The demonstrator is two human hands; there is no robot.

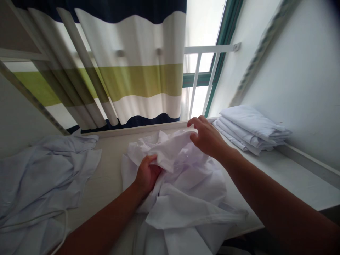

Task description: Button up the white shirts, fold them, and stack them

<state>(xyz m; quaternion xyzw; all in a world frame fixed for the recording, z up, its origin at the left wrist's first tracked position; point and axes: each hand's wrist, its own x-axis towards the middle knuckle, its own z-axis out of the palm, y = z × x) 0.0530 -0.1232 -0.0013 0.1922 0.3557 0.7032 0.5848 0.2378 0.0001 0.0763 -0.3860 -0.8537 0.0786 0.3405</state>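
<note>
Head view: we gather a crumpled white shirt (183, 184) at mid-desk (287, 177), left hand (146, 175) clenched on a fold, right hand (208, 138) loosely grasping its top edge. Spreading it flat looks the likely next call.

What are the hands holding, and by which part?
Both hold the crumpled white garment: left hand grips a bunched fold near its top, right hand pinches the upper edge.
</note>
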